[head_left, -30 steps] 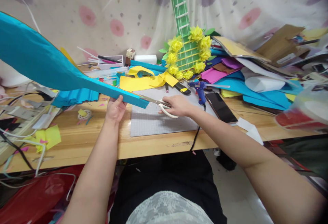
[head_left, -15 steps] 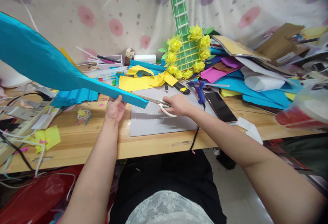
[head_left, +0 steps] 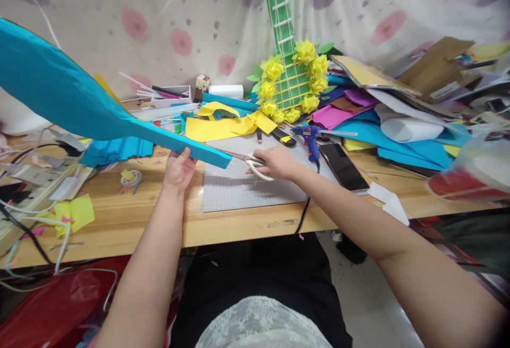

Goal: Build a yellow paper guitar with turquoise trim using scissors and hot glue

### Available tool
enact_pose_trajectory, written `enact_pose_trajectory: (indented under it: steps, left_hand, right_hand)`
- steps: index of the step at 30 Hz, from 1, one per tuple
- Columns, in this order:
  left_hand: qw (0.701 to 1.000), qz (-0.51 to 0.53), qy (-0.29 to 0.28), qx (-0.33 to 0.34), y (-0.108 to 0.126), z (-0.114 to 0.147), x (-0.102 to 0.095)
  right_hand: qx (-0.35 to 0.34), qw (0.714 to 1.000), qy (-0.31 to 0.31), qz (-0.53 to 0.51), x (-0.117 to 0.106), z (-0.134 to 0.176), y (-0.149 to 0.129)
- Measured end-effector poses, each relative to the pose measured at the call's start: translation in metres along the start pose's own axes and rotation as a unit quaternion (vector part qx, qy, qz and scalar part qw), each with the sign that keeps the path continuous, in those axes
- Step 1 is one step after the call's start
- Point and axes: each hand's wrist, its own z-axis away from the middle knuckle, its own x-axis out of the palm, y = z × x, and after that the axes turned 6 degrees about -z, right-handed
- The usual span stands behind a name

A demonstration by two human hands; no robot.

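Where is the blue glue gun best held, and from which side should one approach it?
The glue gun is probably best gripped by its handle, from the near side: the handle points that way, while the nozzle faces left and the glue stick juts right.

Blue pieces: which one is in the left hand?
The long blue piece, broad at one end and narrow where the left hand holds it; the crumpled blue paper and the blue sheets at right are in neither hand.
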Motion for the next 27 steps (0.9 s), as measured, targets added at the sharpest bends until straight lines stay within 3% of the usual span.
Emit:
enact_pose_trajectory:
  steps: [7,27]
  left_hand:
    - [1.000,0.008,-0.001,0.007,0.001,0.000,0.002]
    - [1.000,0.001,-0.001,0.007,0.002,0.000,0.002]
  right_hand:
    - [0.021,0.997,-0.025,-0.071,-0.007,0.011,0.012]
    - [-0.008,1.000,-0.007,-0.019,0.001,0.007,0.000]
